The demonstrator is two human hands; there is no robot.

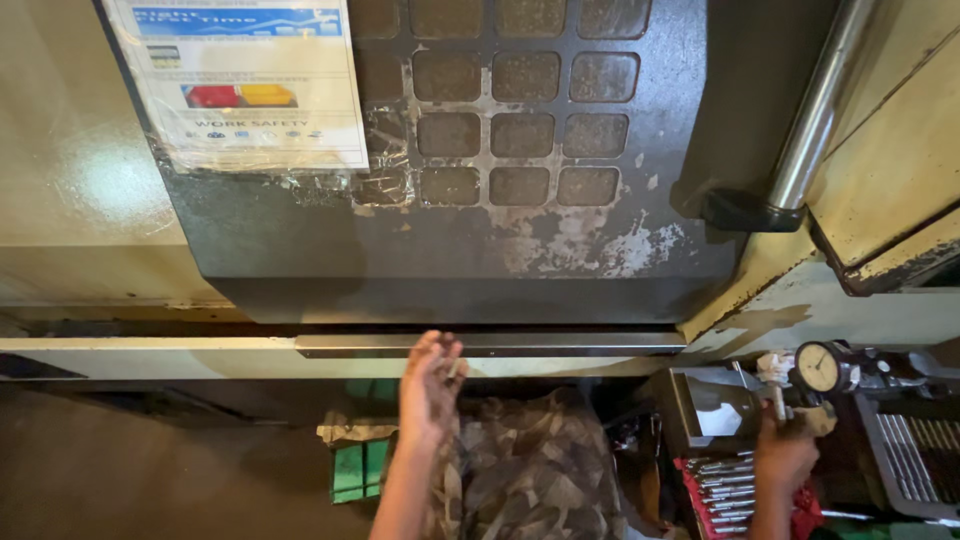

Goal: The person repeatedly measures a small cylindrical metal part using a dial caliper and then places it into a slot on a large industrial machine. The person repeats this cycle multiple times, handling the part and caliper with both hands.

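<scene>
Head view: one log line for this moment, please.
left hand: raised, loosely curled, below machine door | right hand: gripping dial gauge handle | tool tray: beside right hand

two hands [430, 385], one dial gauge [820, 367], one poster [240, 80]

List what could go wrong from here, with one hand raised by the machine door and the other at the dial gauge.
1. The left hand is raised close to the metal rail under the dark panel; fingers could get pinched or scraped there.
2. The right hand grips something at the dial gauge; a slip could knock the gauge off its perch.
3. The tool set beneath could be jostled.
</scene>
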